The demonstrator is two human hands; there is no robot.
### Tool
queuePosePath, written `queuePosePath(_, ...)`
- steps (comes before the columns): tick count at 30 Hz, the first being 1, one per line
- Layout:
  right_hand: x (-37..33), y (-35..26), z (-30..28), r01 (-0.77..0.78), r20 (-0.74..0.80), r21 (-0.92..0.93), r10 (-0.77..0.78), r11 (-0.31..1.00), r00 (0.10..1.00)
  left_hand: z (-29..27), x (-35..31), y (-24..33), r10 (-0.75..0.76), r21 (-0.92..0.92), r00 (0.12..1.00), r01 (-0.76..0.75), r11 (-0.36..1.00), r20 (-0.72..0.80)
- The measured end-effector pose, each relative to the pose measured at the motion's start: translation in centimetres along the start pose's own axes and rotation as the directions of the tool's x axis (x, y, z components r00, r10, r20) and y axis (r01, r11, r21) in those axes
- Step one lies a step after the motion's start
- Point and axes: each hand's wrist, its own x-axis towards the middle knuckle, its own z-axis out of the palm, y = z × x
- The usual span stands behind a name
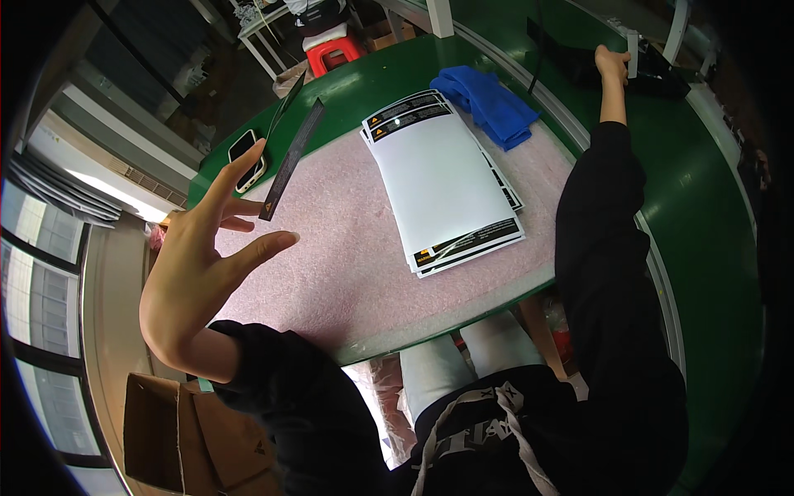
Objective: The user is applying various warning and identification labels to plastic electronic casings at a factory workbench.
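Note:
My left hand [203,256] is raised over the left of the pink foam sheet [322,240], thumb and fingers spread. Beside its fingertips is a narrow black strip [291,161] with a small orange mark; whether a finger touches it I cannot tell. Far to the right, my stretched-out right hand [612,64] has its fingers closed at a glossy black panel [653,74], next to a short pale bar [633,54]. A stack of white sheets with black printed end bands [447,182] lies on the foam between my arms.
A phone [251,161] lies on the green table [372,78] past my left hand. A blue cloth [488,103] is behind the stack. A metal rail [571,124] runs along the right. An open cardboard box [190,430] is at lower left, a red stool [333,54] beyond the table.

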Motion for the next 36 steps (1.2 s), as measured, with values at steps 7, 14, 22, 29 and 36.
queuePosePath(7, 0.1, 0.3, -0.4, -0.120, -0.008, 0.023, 0.120, 0.993, 0.993, 0.0, 0.1, 0.1, -0.015, 0.018, 1.000, 0.015, 1.000, 0.013)
queuePosePath(14, -0.5, 0.8, -0.1, -0.131, -0.046, 0.025, 0.132, 0.991, 0.990, 0.1, 0.1, 0.2, -0.036, 0.010, 0.999, 0.036, 0.999, -0.001)
queuePosePath(22, 0.3, 1.2, 0.0, -0.176, -0.152, 0.106, 0.190, 0.979, 0.970, 0.0, 0.0, 0.3, -0.045, 0.015, 0.999, 0.044, 0.999, 0.013)
queuePosePath(29, 0.6, 2.0, -0.1, -0.267, -0.226, 0.209, 0.312, 0.941, 0.923, 0.2, 0.1, 0.5, -0.051, 0.007, 0.998, 0.051, 0.999, 0.022)
queuePosePath(36, -0.3, 2.6, -1.2, -0.251, -0.293, 0.286, 0.334, 0.925, 0.896, 0.2, 0.1, 0.1, 0.006, 0.014, 1.000, -0.006, 1.000, 0.013)
